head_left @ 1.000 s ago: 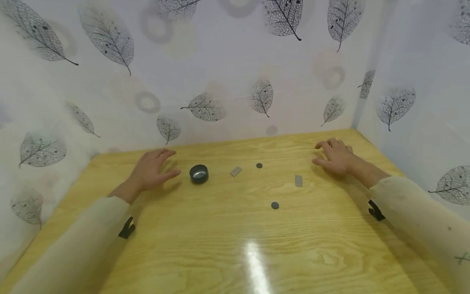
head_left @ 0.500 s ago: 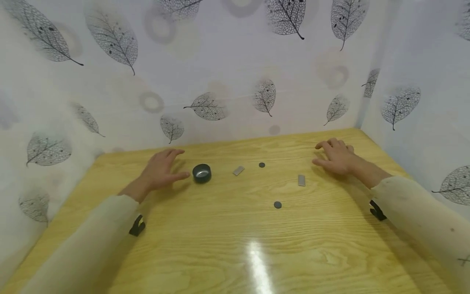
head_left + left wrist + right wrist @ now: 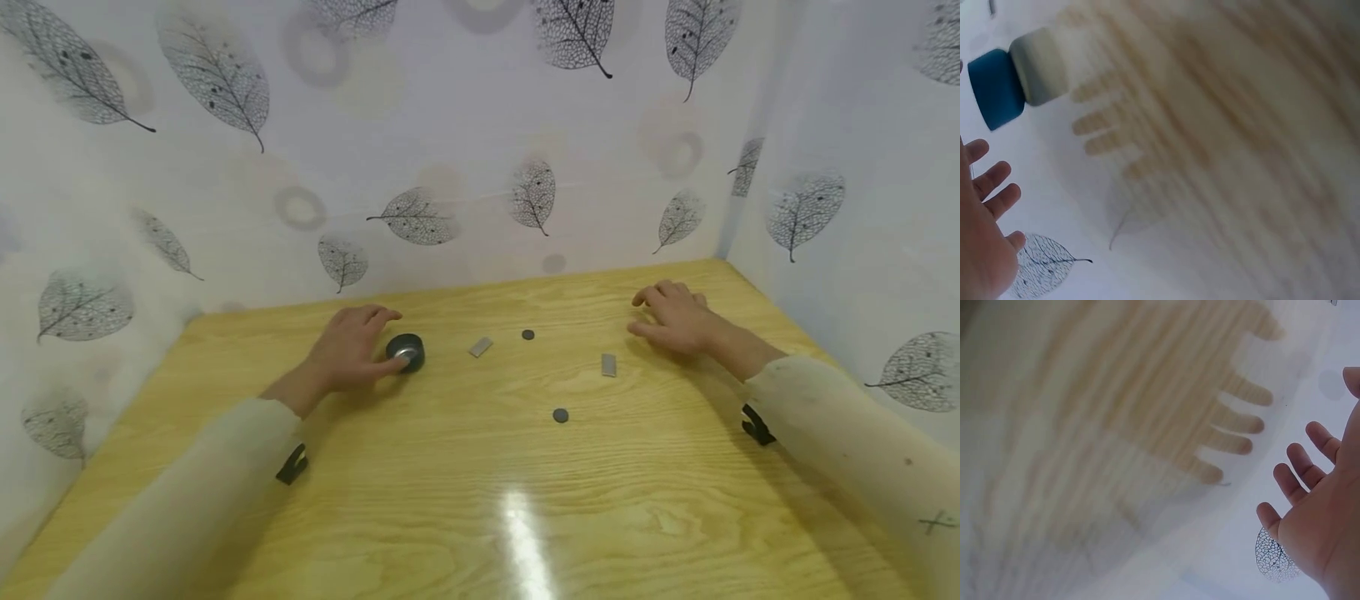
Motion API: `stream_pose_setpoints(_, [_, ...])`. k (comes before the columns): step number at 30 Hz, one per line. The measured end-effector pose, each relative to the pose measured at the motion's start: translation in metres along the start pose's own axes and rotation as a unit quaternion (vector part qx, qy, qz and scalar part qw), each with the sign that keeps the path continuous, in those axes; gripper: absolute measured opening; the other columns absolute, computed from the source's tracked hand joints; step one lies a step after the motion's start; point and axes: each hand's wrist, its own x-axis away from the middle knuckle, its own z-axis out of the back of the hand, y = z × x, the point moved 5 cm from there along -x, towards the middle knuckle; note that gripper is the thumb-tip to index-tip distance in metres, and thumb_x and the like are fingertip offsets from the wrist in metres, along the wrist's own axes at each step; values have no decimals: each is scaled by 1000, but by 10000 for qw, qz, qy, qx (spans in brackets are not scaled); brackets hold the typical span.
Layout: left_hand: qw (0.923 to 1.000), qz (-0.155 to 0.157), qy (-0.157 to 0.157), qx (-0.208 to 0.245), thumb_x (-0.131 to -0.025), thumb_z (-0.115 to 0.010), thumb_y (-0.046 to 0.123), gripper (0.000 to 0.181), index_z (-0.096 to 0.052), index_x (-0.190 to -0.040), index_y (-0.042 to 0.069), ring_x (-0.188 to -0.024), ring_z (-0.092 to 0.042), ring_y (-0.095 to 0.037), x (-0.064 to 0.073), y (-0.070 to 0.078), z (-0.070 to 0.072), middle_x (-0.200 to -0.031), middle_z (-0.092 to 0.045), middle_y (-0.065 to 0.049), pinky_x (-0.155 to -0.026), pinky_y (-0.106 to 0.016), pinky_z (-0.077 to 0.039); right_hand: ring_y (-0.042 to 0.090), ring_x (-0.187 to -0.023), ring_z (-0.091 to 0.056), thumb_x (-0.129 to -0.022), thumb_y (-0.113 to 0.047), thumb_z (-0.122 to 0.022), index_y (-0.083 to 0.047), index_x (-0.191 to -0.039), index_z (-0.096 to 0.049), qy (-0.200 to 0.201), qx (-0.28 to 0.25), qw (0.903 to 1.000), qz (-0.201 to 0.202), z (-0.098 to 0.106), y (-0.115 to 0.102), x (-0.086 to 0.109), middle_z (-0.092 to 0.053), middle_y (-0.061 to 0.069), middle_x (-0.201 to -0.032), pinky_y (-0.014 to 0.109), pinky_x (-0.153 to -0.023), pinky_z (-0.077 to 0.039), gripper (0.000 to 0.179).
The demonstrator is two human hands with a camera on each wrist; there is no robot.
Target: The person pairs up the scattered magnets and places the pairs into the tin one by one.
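Around the left side of a small dark round bowl point(image 3: 416, 352) reaches my left hand point(image 3: 341, 354), its thumb overlapping the bowl's near rim in the head view and its other fingers extended past the far side. The left wrist view shows the bowl as blue point(image 3: 997, 90), mirrored in the glossy table, with a visible gap to the fingers point(image 3: 1004, 200). My right hand point(image 3: 675, 321) hovers low over the right rear of the table, fingers loosely bent and holding nothing. Closest to it lies a flat grey rectangular piece point(image 3: 608, 365).
Right of the bowl lie another grey rectangular piece point(image 3: 480, 347) and a dark round disc point(image 3: 528, 334). A second disc point(image 3: 560, 415) is nearer the front. Leaf-patterned white sheeting point(image 3: 465, 150) borders the wood-grain table point(image 3: 420, 500) at the back and sides.
My left hand has moved right, bringing its thumb from beside the bowl to over its near rim. The right hand has hardly moved, and the small pieces lie where they were.
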Motion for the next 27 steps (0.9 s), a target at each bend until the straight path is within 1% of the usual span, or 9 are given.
stream_pose_setpoints(2, [10000, -89, 19, -7, -87, -63, 58, 75, -50, -141, 8, -132, -45, -38, -2, 4, -1, -141, -52, -17, -114, -56, -27, 45, -126, -37, -98, -44, -56, -5, -131, -51, 42, 57, 10000, 46, 1, -2, -1, -45, 24, -135, 65, -93, -27, 51])
stream_pose_setpoints(5, [9996, -212, 80, 151, -87, -64, 56, 73, -51, -140, 7, -130, -47, -39, -6, 10, -3, -140, -53, -18, -113, -56, -28, 45, -126, -37, -97, -44, -57, -7, -128, -54, 98, 190, 9996, 169, 1, -6, -2, -46, 23, -135, 66, -95, -26, 48])
stream_pose_setpoints(9, [9981, -250, 139, 541, -88, -64, 48, 70, -51, -139, 3, -130, -48, -41, -8, 14, -8, -140, -53, -20, -112, -57, -31, 44, -125, -38, -96, -44, -58, -8, -125, -55, 109, 288, 9990, 310, -2, -8, -4, -48, 22, -134, 66, -95, -27, 46])
stream_pose_setpoints(12, [9972, -215, 72, 706, -88, -65, 48, 69, -51, -139, 3, -131, -48, -41, -10, 17, -12, -141, -53, -19, -113, -57, -31, 42, -123, -40, -96, -44, -59, -8, -124, -56, 94, 283, 9991, 315, -4, -7, -3, -49, 20, -132, 65, -94, -27, 45])
stream_pose_setpoints(16, [9980, -255, -40, 571, -89, -63, 49, 68, -52, -139, 5, -129, -49, -40, -11, 23, -13, -140, -53, -19, -113, -56, -30, 41, -122, -41, -96, -43, -59, -10, -123, -57, 75, 300, 9990, 324, -6, -5, -2, -50, 19, -131, 63, -92, -28, 43])
stream_pose_setpoints(22, [9978, -367, 220, 500, -91, -63, 44, 60, -55, -134, 3, -126, -51, -38, -17, 31, -6, -135, -57, -18, -112, -54, -33, 39, -118, -43, -95, -40, -60, -10, -121, -58, 194, 104, 9983, 534, -3, -10, -4, -54, 18, -126, 60, -91, -28, 40])
stream_pose_setpoints(27, [9984, -388, 163, 388, -93, -61, 46, 60, -54, -135, 4, -127, -51, -37, -23, 36, -11, -136, -57, -17, -113, -53, -33, 35, -113, -47, -94, -39, -62, -10, -118, -60, 168, -54, 9980, 601, -5, -16, -5, -57, 15, -120, 58, -90, -29, 38])
